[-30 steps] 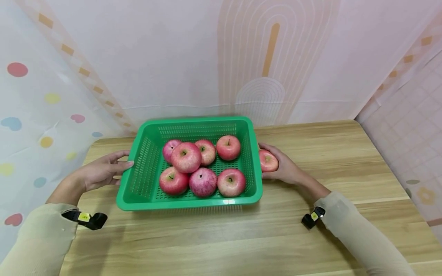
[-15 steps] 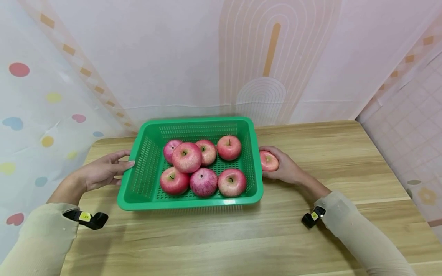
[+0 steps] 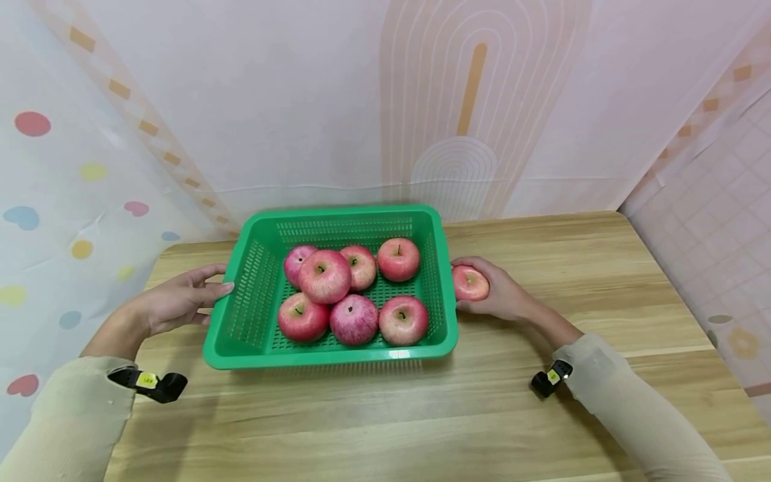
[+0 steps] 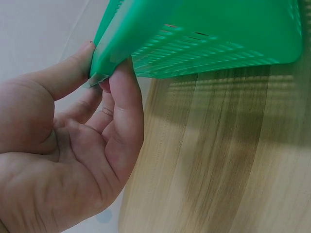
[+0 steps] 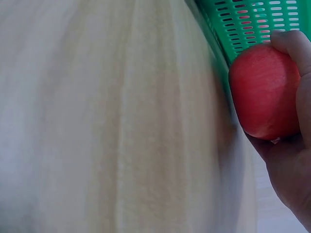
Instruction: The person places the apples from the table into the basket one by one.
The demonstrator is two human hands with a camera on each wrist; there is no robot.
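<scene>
A green plastic basket with slotted walls sits at the back left of the wooden table, several red apples inside it. At its left end, my left hand pinches the rim between thumb and fingers; the left wrist view shows the thumb outside and a finger under the rim. Beyond the basket's right wall, my right hand holds another red apple. In the right wrist view, fingers and thumb wrap round this apple, close beside the slotted green wall.
A patterned cloth backdrop rises behind the table and at both sides. One apple lies on top of others in the basket. Small black wrist cameras are strapped on both sleeves.
The right hand and its apple have shifted very slightly to the right. The left hand, basket and the apples in it look the same.
</scene>
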